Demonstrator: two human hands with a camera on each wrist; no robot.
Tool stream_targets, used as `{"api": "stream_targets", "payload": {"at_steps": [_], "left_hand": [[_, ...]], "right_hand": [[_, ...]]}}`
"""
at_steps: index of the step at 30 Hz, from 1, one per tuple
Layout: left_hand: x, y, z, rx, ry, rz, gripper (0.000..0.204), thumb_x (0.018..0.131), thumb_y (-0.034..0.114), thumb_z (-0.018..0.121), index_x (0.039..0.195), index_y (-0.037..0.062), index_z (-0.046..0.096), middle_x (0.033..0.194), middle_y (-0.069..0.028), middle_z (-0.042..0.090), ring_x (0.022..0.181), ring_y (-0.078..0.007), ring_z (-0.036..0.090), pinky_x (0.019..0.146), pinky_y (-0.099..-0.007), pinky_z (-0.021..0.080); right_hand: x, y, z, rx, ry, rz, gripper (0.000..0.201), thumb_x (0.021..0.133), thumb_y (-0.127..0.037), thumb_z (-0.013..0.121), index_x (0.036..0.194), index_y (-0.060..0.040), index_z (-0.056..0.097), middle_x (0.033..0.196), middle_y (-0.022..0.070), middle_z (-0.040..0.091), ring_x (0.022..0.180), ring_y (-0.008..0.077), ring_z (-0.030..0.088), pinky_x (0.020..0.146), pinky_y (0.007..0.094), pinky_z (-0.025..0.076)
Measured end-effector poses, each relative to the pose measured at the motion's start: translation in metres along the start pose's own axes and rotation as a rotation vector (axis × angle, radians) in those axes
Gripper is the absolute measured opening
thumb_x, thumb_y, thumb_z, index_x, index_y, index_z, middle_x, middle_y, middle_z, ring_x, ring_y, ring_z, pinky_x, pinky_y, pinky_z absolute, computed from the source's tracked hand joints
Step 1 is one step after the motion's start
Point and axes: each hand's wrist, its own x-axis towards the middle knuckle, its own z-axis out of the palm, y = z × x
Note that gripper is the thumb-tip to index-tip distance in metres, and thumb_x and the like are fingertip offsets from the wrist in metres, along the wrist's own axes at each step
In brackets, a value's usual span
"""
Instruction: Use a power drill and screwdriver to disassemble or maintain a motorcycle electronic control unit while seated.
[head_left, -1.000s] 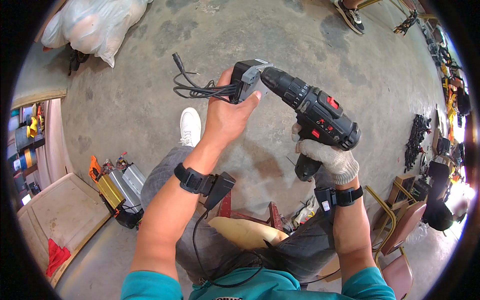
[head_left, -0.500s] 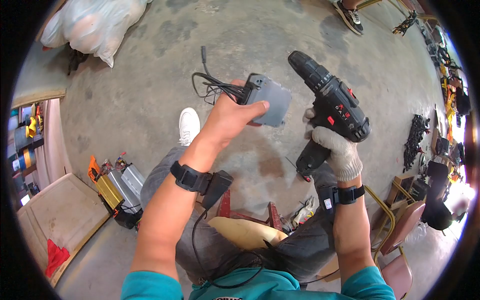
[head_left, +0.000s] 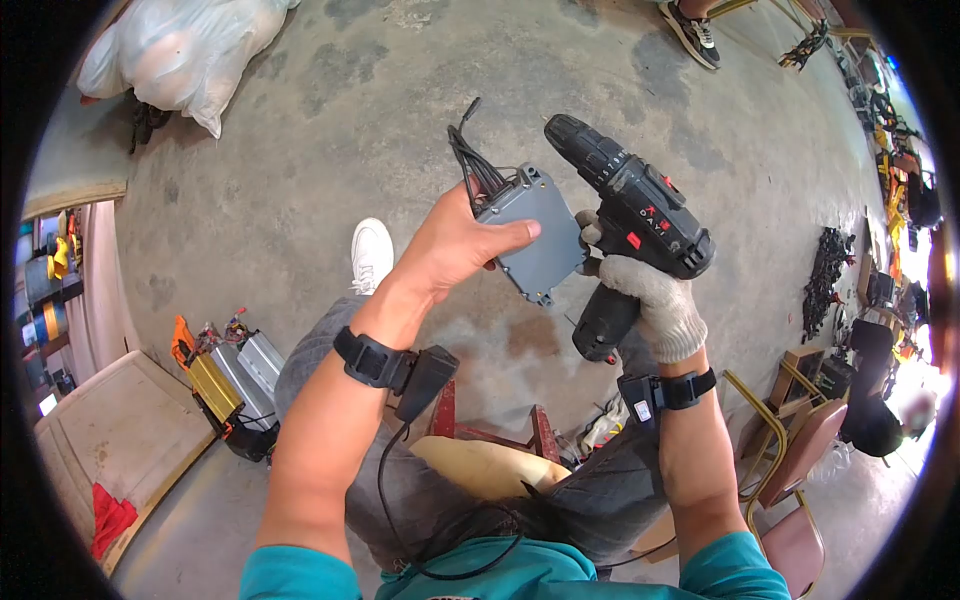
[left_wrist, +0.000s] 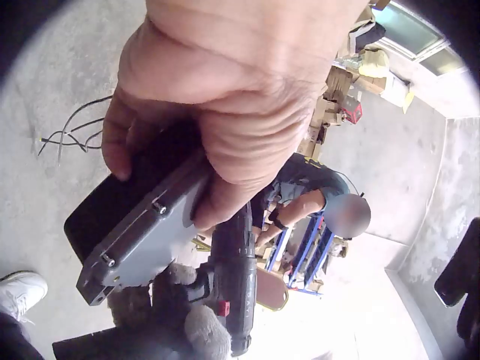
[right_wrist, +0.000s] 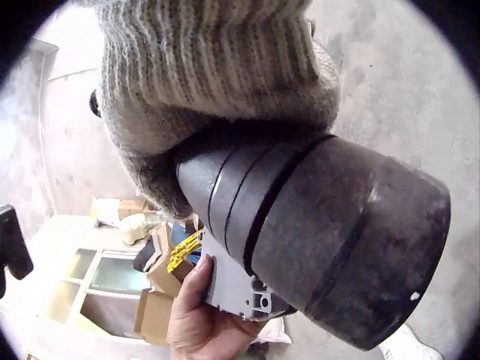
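My bare left hand (head_left: 450, 238) grips a flat grey box (head_left: 548, 250), its thumb lying across the smooth face. Screws show at the corners of the box, and thin black cables (head_left: 466, 152) come out beside the fingers. In the left wrist view the box (left_wrist: 139, 251) shows its dark side and a screwed edge. My right hand (head_left: 655, 298), in a knitted glove, holds a black cordless drill (head_left: 640, 200) by the handle. The drill's chuck points up and left, past the box's upper corner. Its battery end (right_wrist: 367, 247) fills much of the right wrist view.
A white plastic bag (head_left: 180, 60) lies at the upper left of the concrete floor. Metal-cased units (head_left: 235, 380) stand by my left leg, near a beige board (head_left: 140, 430). Chairs (head_left: 800, 460) are at the right. Another person's shoe (head_left: 692, 35) shows at the top.
The drill tip, at the box's edge a second ago, moved up and right, then slightly back left. The left hand turned the box flat face up and brought it lower and rightward, beside the drill.
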Motion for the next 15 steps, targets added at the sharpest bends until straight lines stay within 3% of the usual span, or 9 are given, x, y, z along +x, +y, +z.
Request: {"api": "stream_targets", "payload": {"at_steps": [3, 5, 6, 8, 15], "left_hand": [[0.0, -0.001, 0.003, -0.022, 0.006, 0.055, 0.059, 0.085, 0.026, 0.09, 0.13, 0.0028, 0.062, 0.111, -0.0053, 0.071, 0.093, -0.0147, 0.067, 0.071, -0.0299, 0.053], [0.005, -0.009, 0.001, -0.047, 0.016, 0.137, 0.062, 0.084, 0.025, 0.089, 0.133, 0.0007, 0.059, 0.116, -0.008, 0.069, 0.102, -0.0174, 0.066, 0.084, -0.0331, 0.054], [0.006, -0.01, -0.001, -0.047, 0.017, 0.138, 0.062, 0.084, 0.025, 0.089, 0.133, 0.0007, 0.059, 0.116, -0.008, 0.069, 0.102, -0.0174, 0.066, 0.084, -0.0331, 0.054], [0.008, -0.009, -0.005, -0.01, -0.016, 0.111, 0.066, 0.085, 0.022, 0.088, 0.137, -0.0017, 0.055, 0.119, -0.011, 0.067, 0.109, -0.0196, 0.064, 0.097, -0.0351, 0.051], [0.006, -0.005, -0.005, -0.058, 0.079, 0.052, 0.069, 0.088, 0.016, 0.085, 0.143, -0.0052, 0.049, 0.12, -0.0127, 0.067, 0.111, -0.0195, 0.065, 0.099, -0.034, 0.05]], "right_hand": [[0.0, 0.0, 0.001, 0.012, 0.013, -0.002, 0.063, 0.077, -0.002, 0.074, 0.138, -0.0025, 0.06, 0.119, 0.0121, 0.072, 0.113, 0.0263, 0.067, 0.096, 0.0457, 0.058], [0.0, 0.001, 0.002, 0.034, 0.022, 0.003, 0.063, 0.077, -0.002, 0.074, 0.138, -0.0023, 0.06, 0.118, 0.0122, 0.072, 0.112, 0.0263, 0.068, 0.096, 0.0453, 0.058], [0.001, 0.002, 0.001, 0.042, 0.009, -0.006, 0.062, 0.077, -0.002, 0.073, 0.138, -0.002, 0.06, 0.118, 0.0119, 0.072, 0.111, 0.0262, 0.068, 0.095, 0.045, 0.058], [0.001, 0.002, 0.002, 0.05, -0.006, -0.013, 0.062, 0.077, -0.002, 0.072, 0.138, -0.0017, 0.06, 0.117, 0.0116, 0.072, 0.111, 0.026, 0.069, 0.095, 0.0447, 0.058], [-0.001, 0.0, 0.01, -0.017, 0.042, 0.027, 0.058, 0.078, -0.001, 0.072, 0.135, -0.0016, 0.062, 0.115, 0.0109, 0.073, 0.109, 0.0255, 0.069, 0.093, 0.043, 0.06]]}}
